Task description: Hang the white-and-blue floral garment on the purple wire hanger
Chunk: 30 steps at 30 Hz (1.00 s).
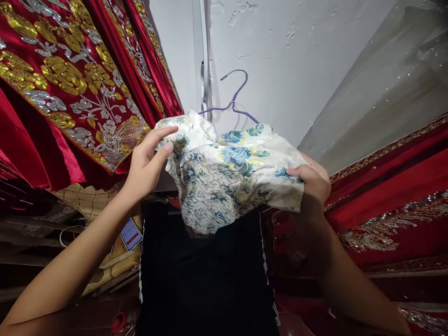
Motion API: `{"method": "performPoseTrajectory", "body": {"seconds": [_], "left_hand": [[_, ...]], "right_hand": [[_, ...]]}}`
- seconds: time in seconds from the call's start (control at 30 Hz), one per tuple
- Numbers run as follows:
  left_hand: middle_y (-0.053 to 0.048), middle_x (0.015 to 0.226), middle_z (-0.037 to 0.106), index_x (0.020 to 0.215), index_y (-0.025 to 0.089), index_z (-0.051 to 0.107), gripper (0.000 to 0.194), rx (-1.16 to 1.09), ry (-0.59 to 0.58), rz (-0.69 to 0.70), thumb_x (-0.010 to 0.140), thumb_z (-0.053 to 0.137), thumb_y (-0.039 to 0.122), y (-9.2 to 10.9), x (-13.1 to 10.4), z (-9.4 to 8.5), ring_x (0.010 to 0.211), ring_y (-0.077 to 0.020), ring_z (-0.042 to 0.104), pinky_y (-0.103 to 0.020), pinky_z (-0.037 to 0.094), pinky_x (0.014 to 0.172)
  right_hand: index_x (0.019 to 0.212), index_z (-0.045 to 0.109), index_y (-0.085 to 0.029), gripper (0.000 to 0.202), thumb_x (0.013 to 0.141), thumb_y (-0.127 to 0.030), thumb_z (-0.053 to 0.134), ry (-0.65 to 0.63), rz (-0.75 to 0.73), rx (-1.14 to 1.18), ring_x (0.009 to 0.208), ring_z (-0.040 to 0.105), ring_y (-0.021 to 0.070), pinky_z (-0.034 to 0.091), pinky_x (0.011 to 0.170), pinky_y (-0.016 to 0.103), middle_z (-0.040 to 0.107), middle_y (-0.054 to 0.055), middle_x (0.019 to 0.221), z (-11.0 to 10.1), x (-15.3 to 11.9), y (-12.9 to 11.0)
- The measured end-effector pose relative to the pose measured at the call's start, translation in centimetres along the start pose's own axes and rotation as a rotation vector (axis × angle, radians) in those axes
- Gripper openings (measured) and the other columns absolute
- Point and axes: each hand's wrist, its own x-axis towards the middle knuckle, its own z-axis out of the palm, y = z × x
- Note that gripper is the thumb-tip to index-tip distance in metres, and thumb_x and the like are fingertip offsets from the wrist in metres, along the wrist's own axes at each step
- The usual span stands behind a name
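Observation:
A white cheongsam-style garment (pixel 224 168) with blue and yellow flowers hangs on a purple wire hanger (pixel 234 103). It has a stand collar and a small button below it. My left hand (pixel 149 161) holds the shoulder on the left, with thumb and index finger lying on the front of the cloth. At the other side, my right hand (pixel 311 179) grips the short sleeve, its thumb in front and its fingers mostly behind. The cloth is stretched between both hands. Its lower part bunches toward me, and the hanger's hook points up, touching no rail.
Red satin clothing (pixel 70 84) with gold and silver embroidery hangs at the left. More red beaded fabric (pixel 392 219) and a clear plastic cover (pixel 371 98) are on the right. A white wall (pixel 280 56) stands ahead. Lower left, a phone (pixel 130 234) lies on a bamboo surface (pixel 112 275).

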Motion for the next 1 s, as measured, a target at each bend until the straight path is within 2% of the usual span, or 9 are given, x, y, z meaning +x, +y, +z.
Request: {"method": "performPoseTrajectory", "body": {"seconds": [0.1,0.27,0.37,0.43,0.5,0.6,0.77,0.9,1.0], "left_hand": [[-0.013,0.127,0.067,0.128,0.018,0.063,0.044,-0.356,-0.149,-0.188,0.092,0.059,0.043,2.2,-0.4,0.9,0.116,-0.0280,0.065,-0.047,0.050,0.105],[-0.014,0.110,0.072,0.124,0.017,0.058,0.037,-0.775,-0.310,-0.644,0.093,0.060,0.037,3.8,-2.0,2.6,0.098,-0.0233,0.071,-0.038,0.057,0.089],[-0.004,0.081,0.066,0.124,0.018,0.055,0.036,-0.815,-0.394,-0.847,0.091,0.063,0.029,3.9,-4.1,2.3,0.067,-0.0141,0.065,-0.028,0.055,0.069],[0.003,0.069,0.055,0.124,0.020,0.054,0.036,-0.731,-0.524,-0.899,0.091,0.064,0.031,4.0,-5.4,1.1,0.048,-0.0066,0.046,-0.021,0.045,0.052],[0.005,0.063,0.046,0.124,0.020,0.056,0.036,-0.556,-0.661,-0.876,0.093,0.063,0.037,4.3,-6.2,-0.8,0.045,-0.0047,0.033,-0.018,0.033,0.045],[0.005,0.059,0.041,0.119,0.019,0.063,0.034,-0.241,-0.694,-0.718,0.094,0.061,0.043,4.7,-6.2,-3.6,0.050,-0.0072,0.034,-0.019,0.027,0.046],[0.001,0.062,0.051,0.107,0.018,0.067,0.030,0.078,-0.431,-0.402,0.094,0.058,0.044,2.4,-3.5,-5.1,0.056,-0.0115,0.046,-0.022,0.036,0.051],[-0.008,0.100,0.071,0.115,0.020,0.066,0.028,0.356,-0.114,-0.058,0.092,0.061,0.036,-1.0,-1.4,-3.6,0.090,-0.0211,0.065,-0.034,0.053,0.081],[-0.011,0.128,0.064,0.120,0.022,0.063,0.031,0.542,0.076,0.231,0.091,0.063,0.031,-2.4,-1.2,-1.9,0.120,-0.0269,0.058,-0.045,0.046,0.105]], "right_hand": [[0.090,0.068,-0.021,0.024,0.069,-0.017,0.058,-0.073,-0.192,0.030,0.054,0.051,0.0142,0.037,0.045,0.025,0.056,-0.002,0.066,0.1,-3.4,-0.1],[0.101,0.064,-0.021,0.024,0.079,-0.031,0.069,-0.972,-0.614,-0.281,0.059,0.057,0.0143,0.044,0.056,0.028,0.066,0.000,0.077,1.2,-7.3,-0.9],[0.108,0.065,-0.019,0.034,0.089,-0.046,0.065,-1.193,-0.608,-0.275,0.081,0.068,0.0176,0.050,0.071,0.029,0.073,0.005,0.095,2.3,-6.8,-0.4],[0.107,0.067,-0.019,0.025,0.095,-0.039,0.058,-1.084,-0.528,-0.291,0.088,0.069,0.0173,0.051,0.079,0.029,0.074,0.006,0.099,2.8,-5.1,0.5],[0.114,0.067,-0.020,0.026,0.095,-0.036,0.057,-0.848,-0.435,-0.378,0.098,0.067,0.0196,0.052,0.086,0.032,0.072,0.007,0.109,3.1,-2.9,1.8],[0.132,0.060,-0.026,0.046,0.089,-0.044,0.065,-0.700,-0.300,-0.488,0.122,0.058,0.0270,0.049,0.097,0.039,0.061,0.009,0.135,3.4,0.0,3.6],[0.076,0.069,-0.019,0.046,0.092,-0.060,0.056,-0.998,0.071,-0.297,0.071,0.064,0.0188,0.049,0.062,0.030,0.067,0.004,0.076,3.8,2.4,5.0],[0.077,0.071,-0.017,0.047,0.081,-0.064,0.068,-0.691,0.026,-0.089,0.068,0.064,0.0186,0.048,0.059,0.030,0.068,0.004,0.074,5.2,5.6,4.8],[0.080,0.072,-0.017,0.052,0.072,-0.069,0.073,-0.434,-0.084,-0.029,0.083,0.068,0.0225,0.052,0.070,0.033,0.069,0.006,0.077,6.2,9.2,4.3]]}}
